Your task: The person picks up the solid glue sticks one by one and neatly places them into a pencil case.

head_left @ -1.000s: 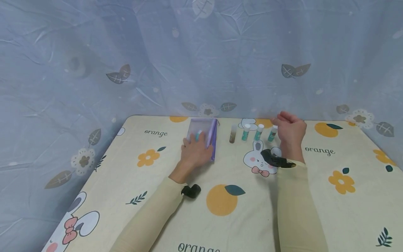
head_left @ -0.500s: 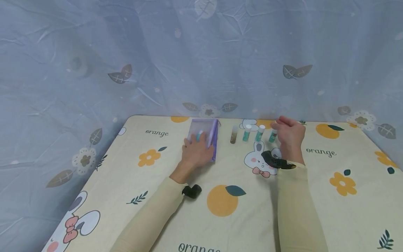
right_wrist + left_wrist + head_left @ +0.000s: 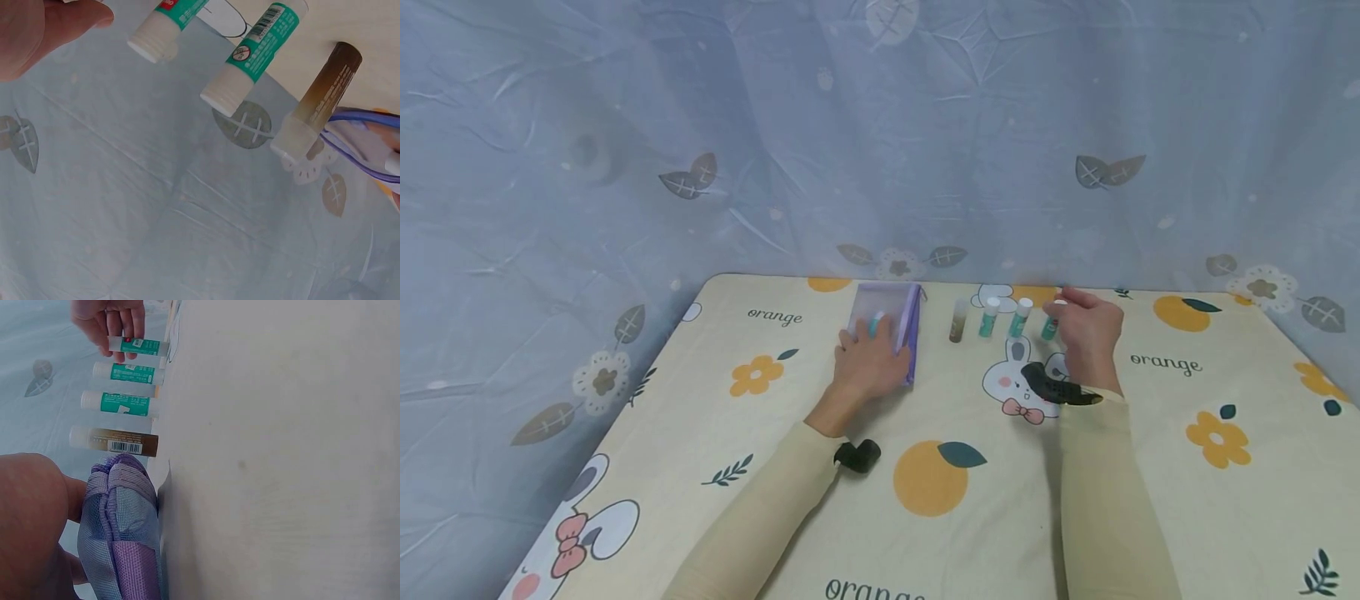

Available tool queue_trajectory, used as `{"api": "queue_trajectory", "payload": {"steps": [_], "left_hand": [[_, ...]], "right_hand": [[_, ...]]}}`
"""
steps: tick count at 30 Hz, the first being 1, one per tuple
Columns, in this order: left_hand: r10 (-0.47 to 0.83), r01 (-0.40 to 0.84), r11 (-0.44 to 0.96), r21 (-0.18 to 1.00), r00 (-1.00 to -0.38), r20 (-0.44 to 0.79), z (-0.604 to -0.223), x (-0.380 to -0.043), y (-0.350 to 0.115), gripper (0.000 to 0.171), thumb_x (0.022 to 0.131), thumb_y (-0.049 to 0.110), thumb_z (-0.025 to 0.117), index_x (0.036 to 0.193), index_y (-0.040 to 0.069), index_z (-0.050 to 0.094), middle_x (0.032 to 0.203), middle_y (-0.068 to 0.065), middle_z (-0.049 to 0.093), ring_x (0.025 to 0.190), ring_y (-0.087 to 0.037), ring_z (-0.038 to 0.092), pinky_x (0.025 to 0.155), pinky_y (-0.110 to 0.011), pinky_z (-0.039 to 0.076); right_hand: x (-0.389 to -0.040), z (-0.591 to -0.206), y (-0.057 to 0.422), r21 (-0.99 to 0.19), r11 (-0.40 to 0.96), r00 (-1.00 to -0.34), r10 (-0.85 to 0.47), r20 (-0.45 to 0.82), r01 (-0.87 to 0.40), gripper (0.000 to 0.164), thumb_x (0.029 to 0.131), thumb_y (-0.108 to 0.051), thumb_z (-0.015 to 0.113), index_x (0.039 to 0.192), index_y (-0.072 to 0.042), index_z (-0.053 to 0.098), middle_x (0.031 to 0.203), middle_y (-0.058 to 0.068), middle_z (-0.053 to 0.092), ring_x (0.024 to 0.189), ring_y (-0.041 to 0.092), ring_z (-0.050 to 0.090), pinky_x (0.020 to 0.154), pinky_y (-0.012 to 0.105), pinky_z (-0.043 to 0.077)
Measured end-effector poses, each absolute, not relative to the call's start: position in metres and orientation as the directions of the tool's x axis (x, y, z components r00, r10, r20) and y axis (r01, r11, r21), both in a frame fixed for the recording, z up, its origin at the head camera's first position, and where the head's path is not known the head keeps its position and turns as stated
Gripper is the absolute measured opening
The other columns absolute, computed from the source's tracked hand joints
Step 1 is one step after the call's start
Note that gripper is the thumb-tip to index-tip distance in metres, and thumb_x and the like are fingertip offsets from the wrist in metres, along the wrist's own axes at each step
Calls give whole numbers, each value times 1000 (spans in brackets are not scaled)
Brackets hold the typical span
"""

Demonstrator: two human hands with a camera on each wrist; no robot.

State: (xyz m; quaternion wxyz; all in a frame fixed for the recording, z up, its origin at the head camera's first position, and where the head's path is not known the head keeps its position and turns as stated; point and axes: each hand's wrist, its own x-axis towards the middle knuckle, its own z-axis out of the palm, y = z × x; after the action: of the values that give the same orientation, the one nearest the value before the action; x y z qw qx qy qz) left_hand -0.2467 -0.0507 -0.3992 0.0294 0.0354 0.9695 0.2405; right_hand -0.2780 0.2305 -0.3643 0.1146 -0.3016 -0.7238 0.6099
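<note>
Several glue sticks stand upright in a row at the back of the table. My right hand (image 3: 1090,333) is at the rightmost teal glue stick (image 3: 144,346), pinching near its white cap, with the stick's base at table level. To its left are two more teal glue sticks (image 3: 1020,318) (image 3: 989,317) and a brown glue stick (image 3: 958,322). My left hand (image 3: 868,365) rests on a translucent pouch with purple edging (image 3: 880,298), fingers spread. A teal and white item (image 3: 876,322) shows at the pouch, partly hidden by the fingers.
A cream cloth (image 3: 1037,508) printed with oranges, flowers and rabbits covers the table. Close behind the row hangs a blue-grey curtain (image 3: 880,150). Each wrist carries a black strap-like device (image 3: 859,457).
My right hand has come down to the rightmost glue stick, and its raised fingers have closed in at the cap. My left hand has stayed on the pouch.
</note>
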Motion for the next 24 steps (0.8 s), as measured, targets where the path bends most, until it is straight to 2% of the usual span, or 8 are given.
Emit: {"api": "queue_trajectory", "payload": {"steps": [7,24], "left_hand": [[88,63,879,472,-996,-32,-399,-247,-51,67,106,43,46,166,17,32,164,-27,33,136,-51,39,113,-64,36],[104,77,880,469,-994,-31,-400,-247,-53,67,106,42,43,165,13,32,162,-28,35,138,-53,38,113,-66,35]], "right_hand": [[-277,-369,232,-938,81,-787,571,-234,337,53,105,-15,63,157,-21,53,171,-1,40,160,20,35,129,38,32],[-279,-379,234,-925,72,-786,554,-274,372,51,107,-21,61,157,-19,53,169,2,45,157,22,39,130,43,30]]}}
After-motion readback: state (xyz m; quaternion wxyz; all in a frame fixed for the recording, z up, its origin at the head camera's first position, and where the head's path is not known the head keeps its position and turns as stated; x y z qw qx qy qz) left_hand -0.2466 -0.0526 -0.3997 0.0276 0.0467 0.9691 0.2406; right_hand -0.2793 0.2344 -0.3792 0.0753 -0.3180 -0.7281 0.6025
